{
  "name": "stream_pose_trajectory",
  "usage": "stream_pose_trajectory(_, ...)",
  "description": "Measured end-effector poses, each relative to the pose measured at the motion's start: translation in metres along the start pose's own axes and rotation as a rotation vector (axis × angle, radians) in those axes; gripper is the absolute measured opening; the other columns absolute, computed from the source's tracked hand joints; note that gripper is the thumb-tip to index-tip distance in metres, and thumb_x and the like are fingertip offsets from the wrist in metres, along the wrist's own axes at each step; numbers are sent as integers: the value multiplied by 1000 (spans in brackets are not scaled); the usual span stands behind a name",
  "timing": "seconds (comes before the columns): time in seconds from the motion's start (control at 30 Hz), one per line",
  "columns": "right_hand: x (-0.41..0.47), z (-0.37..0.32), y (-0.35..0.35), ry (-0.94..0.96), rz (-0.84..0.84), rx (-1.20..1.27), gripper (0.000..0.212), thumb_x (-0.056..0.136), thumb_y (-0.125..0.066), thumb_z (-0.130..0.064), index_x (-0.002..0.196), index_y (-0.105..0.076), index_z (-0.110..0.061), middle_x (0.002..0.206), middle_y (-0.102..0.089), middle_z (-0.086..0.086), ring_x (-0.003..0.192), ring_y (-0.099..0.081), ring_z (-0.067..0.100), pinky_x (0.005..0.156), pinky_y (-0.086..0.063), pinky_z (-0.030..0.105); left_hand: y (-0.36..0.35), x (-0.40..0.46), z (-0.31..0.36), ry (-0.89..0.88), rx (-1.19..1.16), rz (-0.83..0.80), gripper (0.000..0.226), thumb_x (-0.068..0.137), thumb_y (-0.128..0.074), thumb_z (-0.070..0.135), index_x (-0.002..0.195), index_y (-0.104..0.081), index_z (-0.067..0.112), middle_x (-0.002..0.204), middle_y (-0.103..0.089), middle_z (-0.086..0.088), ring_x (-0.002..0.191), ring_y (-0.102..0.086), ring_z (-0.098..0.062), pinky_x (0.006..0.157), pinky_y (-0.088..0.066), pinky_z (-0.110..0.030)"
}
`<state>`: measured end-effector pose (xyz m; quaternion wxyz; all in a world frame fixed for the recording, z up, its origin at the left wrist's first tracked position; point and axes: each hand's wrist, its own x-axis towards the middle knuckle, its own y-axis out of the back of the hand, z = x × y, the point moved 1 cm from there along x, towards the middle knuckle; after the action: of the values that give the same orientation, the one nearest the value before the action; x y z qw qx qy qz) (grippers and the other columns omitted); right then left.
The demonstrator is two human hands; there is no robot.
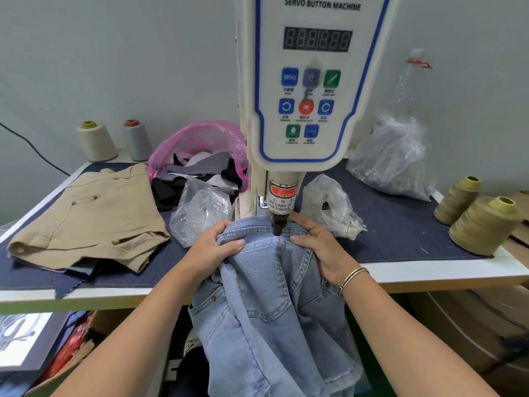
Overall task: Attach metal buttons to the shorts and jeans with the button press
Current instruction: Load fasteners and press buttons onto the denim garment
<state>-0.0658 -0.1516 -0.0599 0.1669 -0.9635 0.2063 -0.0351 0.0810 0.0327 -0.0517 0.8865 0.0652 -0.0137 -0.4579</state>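
Light blue jeans (274, 305) hang over the table's front edge, their waistband lying under the black punch (278, 227) of the white button press (309, 90). A red laser dot (278, 240) shows on the denim just below the punch. My left hand (213, 249) grips the bunched waistband left of the punch. My right hand (320, 246) pinches and holds the fabric on the right, thumb close to the punch. Tan shorts (91, 219) with small buttons lie flat at the table's left.
A pink bag of fabric scraps (200, 156) and clear plastic bags (200, 213) (329, 204) (395, 159) flank the machine. Thread cones stand at the back left (96, 140) and right edge (483, 224). Dark blue cloth (400, 230) covers the table. Boxes sit below.
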Motion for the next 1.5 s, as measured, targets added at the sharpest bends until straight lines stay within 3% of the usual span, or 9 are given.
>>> stream_pose_trajectory(0.33,-3,-2,-2,-9,6,8,50,85,-50,13,115,-66,-25,116,-69,2,107,-65,15,83,-52,21,-1,-3,0,1,-4,-27,29,74,-68,30,102,-63,25,74,-66,7,57,-60,-1,48,-46,-14)
stream_pose_trajectory(0.5,-15,-6,-3,-22,-18,102,49,75,-57,7,109,-72,-24,114,-70,3,102,-66,15,81,-52,22,-2,-6,5,13,20,-87,33,77,-65,45,106,-67,29,102,-73,1,94,-70,-15,77,-51,-23)
stream_pose_trajectory(0.7,-44,-6,-7,-132,-169,97,51,77,-60,-1,124,-63,-22,126,-62,10,109,-62,23,87,-52,30,-3,-14,8,107,-73,-267,34,88,-59,47,114,-69,29,117,-71,-4,109,-66,-24,96,-49,-39)
stream_pose_trajectory(0.93,-52,-31,-5,-15,-112,-294,44,88,-54,4,122,-62,-22,129,-60,7,118,-57,22,101,-44,33,-7,-12,21,-101,42,-166,24,86,-58,45,100,-70,30,100,-71,1,96,-67,-13,82,-51,-25)
stream_pose_trajectory(1.1,-52,-43,-11,-18,-255,-204,48,78,-52,4,125,-55,-7,123,-63,7,111,-60,20,90,-48,26,-9,-14,14,40,-173,-329,39,81,-67,45,113,-69,23,116,-70,-12,108,-66,-30,89,-53,-35)
stream_pose_trajectory(1.2,-52,-44,-14,-9,-239,-128,45,74,-52,4,117,-59,-8,116,-66,7,105,-63,20,87,-50,27,-4,-16,13,73,-261,-400,38,82,-68,38,116,-68,22,117,-68,-13,105,-66,-27,84,-54,-31)
stream_pose_trajectory(1.33,-50,-53,-14,-38,-214,-232,29,80,-56,-3,106,-64,-11,108,-69,5,99,-64,16,83,-50,24,-3,-15,14,-85,-30,-311,15,90,-61,31,102,-70,30,103,-71,4,98,-67,-13,81,-51,-22)
stream_pose_trajectory(1.4,-46,-60,-6,113,5,-587,16,90,-59,-8,94,-70,-20,93,-72,2,90,-65,12,80,-46,21,6,-16,11,-268,319,-174,13,93,-58,27,96,-69,34,92,-71,9,89,-66,-9,77,-51,-23)
stream_pose_trajectory(1.5,-26,-81,16,418,559,-1105,16,90,-60,-13,84,-70,-24,84,-65,-4,87,-58,20,78,-43,30,17,-21,0,-413,716,-31,24,90,-50,45,85,-63,25,69,-62,3,68,-59,-16,65,-49,-37)
